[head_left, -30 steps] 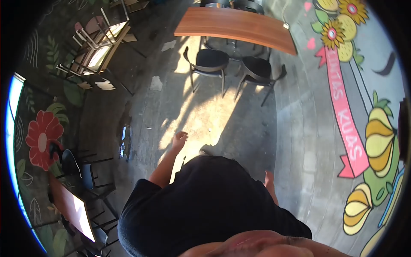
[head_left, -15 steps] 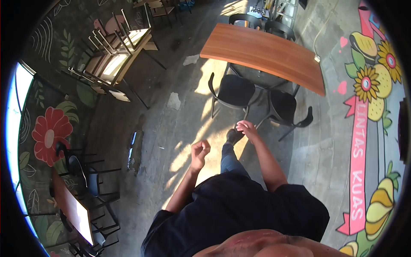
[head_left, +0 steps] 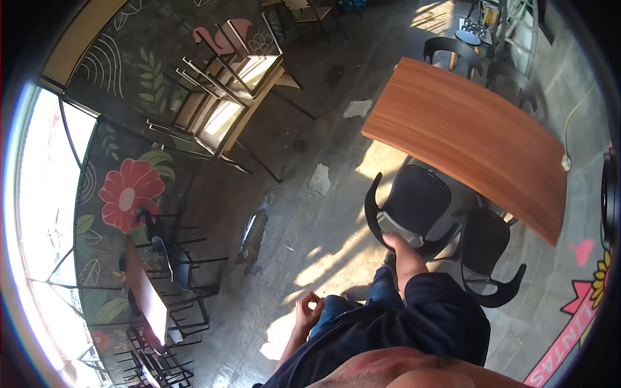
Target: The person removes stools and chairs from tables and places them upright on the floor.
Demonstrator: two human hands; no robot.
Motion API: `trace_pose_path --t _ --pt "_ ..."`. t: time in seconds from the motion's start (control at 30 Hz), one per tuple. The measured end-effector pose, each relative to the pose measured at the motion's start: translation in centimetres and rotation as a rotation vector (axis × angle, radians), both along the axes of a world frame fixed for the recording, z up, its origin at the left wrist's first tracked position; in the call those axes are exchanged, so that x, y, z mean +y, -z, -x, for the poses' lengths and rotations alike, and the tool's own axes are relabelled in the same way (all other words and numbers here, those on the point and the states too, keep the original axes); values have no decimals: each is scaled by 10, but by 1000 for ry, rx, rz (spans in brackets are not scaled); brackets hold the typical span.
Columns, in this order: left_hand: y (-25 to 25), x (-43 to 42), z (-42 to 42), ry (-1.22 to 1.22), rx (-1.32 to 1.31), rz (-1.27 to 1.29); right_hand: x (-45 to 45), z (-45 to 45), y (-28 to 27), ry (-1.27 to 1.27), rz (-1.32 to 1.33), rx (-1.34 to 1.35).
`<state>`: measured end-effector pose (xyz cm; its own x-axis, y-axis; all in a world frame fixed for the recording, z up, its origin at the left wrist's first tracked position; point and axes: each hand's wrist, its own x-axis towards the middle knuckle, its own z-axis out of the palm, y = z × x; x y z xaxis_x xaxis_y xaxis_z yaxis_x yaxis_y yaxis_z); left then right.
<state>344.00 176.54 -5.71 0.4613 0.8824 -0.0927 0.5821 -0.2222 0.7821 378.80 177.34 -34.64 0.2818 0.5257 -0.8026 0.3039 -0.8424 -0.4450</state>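
Observation:
A black chair with a curved backrest stands in front of me at the near side of the wooden table. My right hand is on the chair's backrest, its fingers closed over the rail and partly hidden. My left hand hangs low by my left leg, its fingers curled into a loose fist with nothing visible in them. A second black chair stands just right of the first, also at the table.
More black chairs stand along the table's far side. To the left, a table carries upturned chairs. A narrow table with dark chairs lines the left wall. A ladder leans at the back right.
I have come closer to the table and chairs, and the view has turned. My right hand has gone from free air onto the chair's backrest. My left hand has dropped lower.

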Motion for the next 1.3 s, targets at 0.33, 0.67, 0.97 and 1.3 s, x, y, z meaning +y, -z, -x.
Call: trace_pose_path --t 0.33,0.67,0.97,1.3 --pt "111 0 73 -433 -42 219 10 -27 -41 -7 -154 -263" --pt "260 201 7 -855 -449 1123 26 -43 -198 278 -247 921" --pt "120 351 -106 -872 -1632 1342 -74 47 -239 814 -691 1073" --pt "72 254 -142 -10 -1302 1297 35 85 -325 513 -1080 -670"
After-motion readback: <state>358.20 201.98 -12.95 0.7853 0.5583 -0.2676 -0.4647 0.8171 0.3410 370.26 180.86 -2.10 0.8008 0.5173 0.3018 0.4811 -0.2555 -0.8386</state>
